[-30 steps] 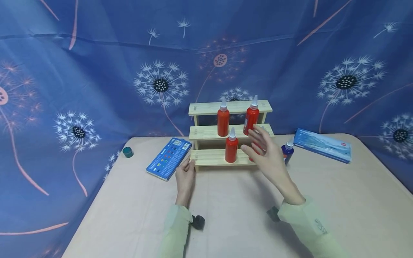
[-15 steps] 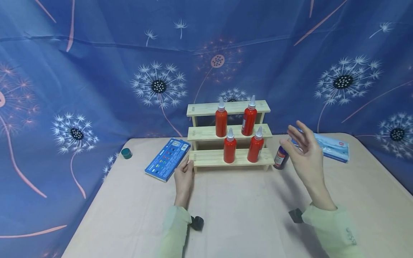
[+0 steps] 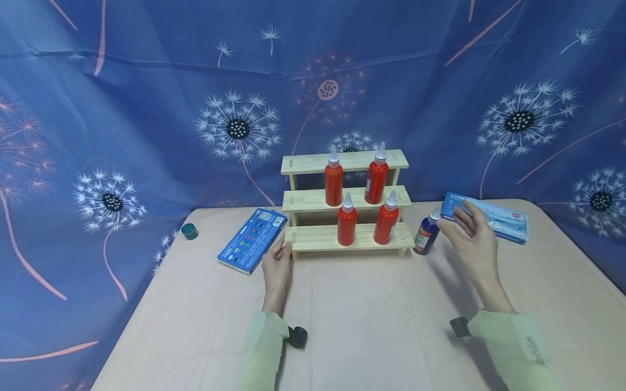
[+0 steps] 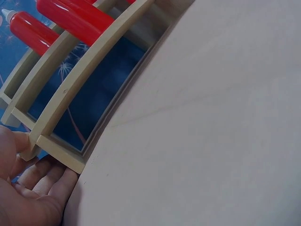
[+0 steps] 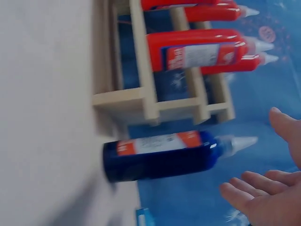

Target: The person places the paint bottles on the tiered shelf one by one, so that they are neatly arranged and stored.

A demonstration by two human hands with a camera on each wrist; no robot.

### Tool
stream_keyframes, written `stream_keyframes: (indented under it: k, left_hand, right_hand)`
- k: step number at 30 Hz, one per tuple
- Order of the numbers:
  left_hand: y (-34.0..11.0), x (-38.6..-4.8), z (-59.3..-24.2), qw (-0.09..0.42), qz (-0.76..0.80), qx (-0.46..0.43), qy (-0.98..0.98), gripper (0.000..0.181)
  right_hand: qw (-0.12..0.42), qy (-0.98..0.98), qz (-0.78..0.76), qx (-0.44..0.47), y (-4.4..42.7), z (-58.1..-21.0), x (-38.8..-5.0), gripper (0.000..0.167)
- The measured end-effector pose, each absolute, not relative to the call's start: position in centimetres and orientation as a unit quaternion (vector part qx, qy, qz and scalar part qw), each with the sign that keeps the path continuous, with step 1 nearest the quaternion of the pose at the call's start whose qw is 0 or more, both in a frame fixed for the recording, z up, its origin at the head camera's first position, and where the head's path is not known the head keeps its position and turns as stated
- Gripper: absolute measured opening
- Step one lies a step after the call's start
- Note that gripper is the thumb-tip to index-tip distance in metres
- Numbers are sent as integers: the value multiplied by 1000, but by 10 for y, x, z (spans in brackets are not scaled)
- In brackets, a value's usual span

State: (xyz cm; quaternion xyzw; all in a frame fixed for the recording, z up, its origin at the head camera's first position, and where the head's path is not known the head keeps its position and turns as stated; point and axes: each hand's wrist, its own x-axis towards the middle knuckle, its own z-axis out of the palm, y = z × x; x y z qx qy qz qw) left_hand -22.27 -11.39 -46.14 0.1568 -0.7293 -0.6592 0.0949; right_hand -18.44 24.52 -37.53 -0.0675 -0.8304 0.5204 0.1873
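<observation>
A three-step wooden rack (image 3: 313, 238) stands on the table with red squeeze bottles upright on it. Two bottles, one left (image 3: 346, 228) and one right (image 3: 387, 225), are on the lowest step; two more, at left (image 3: 333, 185) and right (image 3: 376, 183), are on the middle step. My left hand (image 3: 276, 271) grips the rack's lower left end, thumb and fingers around the board and leg. Just right of the rack, a dark blue squeeze bottle (image 3: 425, 236) stands upright. My right hand (image 3: 478, 252) is beside its nozzle, thumb and fingers spread, apart from it in the right wrist view.
On the left lies a blue flat box (image 3: 253, 240) with printed colour swatches. Farther left is a small green jar (image 3: 189, 231). Behind my right hand lies a light blue box (image 3: 506, 220). A blue dandelion-print cloth (image 3: 161, 108) hangs behind the table.
My right hand has moved right, from the lower right red bottle to beside the blue bottle, and slightly lower in the last half second. My left hand stays on the rack.
</observation>
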Motion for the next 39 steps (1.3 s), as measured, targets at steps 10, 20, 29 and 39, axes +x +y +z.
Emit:
stream_keyframes:
  k: [10,20,29,39]
  left_hand:
    - [-115,-222,-461,95,-660,158,-729,42]
    - [-113,-223,-461,92,-665,156,-725,43]
    - [-111,-223,-461,96,-662,155,-727,42]
    - [-113,-223,-461,93,-661,163,-726,42]
  right_hand:
    - [127,-850,507,-61,253,-410,-205,85]
    - [76,-878,471,-39,254,-424,-220,70]
    - [73,-883,460,-49,254,-428,-221,61]
    - [81,-893,441,-39,248,-415,-206,71]
